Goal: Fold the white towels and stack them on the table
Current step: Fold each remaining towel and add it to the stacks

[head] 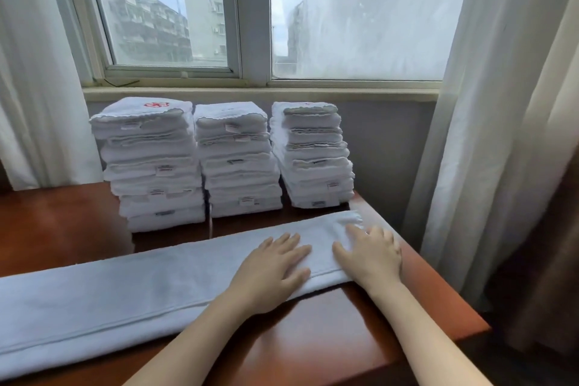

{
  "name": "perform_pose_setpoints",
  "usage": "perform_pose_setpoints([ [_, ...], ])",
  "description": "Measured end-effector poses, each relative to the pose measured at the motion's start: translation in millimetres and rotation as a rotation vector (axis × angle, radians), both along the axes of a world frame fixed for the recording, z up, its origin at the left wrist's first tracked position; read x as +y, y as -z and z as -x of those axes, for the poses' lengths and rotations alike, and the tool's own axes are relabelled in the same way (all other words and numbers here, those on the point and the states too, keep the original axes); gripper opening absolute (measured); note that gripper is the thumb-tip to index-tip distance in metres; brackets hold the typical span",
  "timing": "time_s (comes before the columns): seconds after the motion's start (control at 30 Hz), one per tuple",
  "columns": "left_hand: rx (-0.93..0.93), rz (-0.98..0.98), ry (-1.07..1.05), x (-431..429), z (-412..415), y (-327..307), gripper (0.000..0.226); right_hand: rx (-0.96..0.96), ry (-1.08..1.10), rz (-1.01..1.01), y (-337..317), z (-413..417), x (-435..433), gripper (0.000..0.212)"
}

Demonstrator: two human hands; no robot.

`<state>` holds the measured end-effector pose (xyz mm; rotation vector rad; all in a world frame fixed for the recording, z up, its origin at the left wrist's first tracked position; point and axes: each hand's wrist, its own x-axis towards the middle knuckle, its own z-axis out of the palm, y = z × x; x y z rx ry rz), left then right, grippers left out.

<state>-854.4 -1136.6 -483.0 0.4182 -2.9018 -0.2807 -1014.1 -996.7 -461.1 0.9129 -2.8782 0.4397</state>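
Observation:
A long white towel [131, 288], folded lengthwise into a narrow strip, lies across the reddish-brown table [329, 332] from the left edge of view to the table's right end. My left hand [272, 269] rests flat on it with straight fingers. My right hand [369, 255] lies flat on the towel's right end, its fingers spread. Three stacks of folded white towels stand at the back under the window: a left stack [150, 166], a middle stack [238, 160] and a right stack [313, 157].
The wall and window sill [260, 92] run right behind the stacks. White curtains hang at the left [34, 72] and right [488, 103]. The table's right edge [438, 279] is just beyond my right hand.

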Motion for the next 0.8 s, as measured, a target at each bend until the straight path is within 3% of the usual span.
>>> perform_pose_setpoints([
  [0.1,0.064,-0.037,0.000,3,-3,-2,0.068,-0.155,-0.101,0.102,-12,4,-3,0.052],
  [0.2,0.108,-0.238,-0.040,6,-4,-9,0.057,-0.228,-0.191,0.336,-22,-1,-4,0.057],
  [0.23,0.117,-0.376,-0.071,9,-4,-16,0.061,-0.233,-0.221,0.460,-26,-6,-5,0.059],
  [0.33,0.243,-1.051,-0.109,14,-2,-44,0.112,-0.331,-0.380,0.829,-43,-31,-14,0.062],
  [0.43,0.362,-1.289,-0.086,6,-22,-73,0.086,-0.535,-0.525,1.007,-58,-58,-29,0.067],
  [0.63,0.512,-1.475,0.042,-29,-87,-107,0.062,-0.765,-0.802,0.982,-72,-118,-68,0.046],
  [0.7,0.527,-1.476,-0.042,-37,-108,-109,0.051,-0.787,-0.857,0.965,-72,-131,-79,0.034],
  [0.8,0.560,-1.285,-0.326,-54,-138,-103,0.035,-0.791,-0.911,0.905,-67,-148,-93,0.039],
])
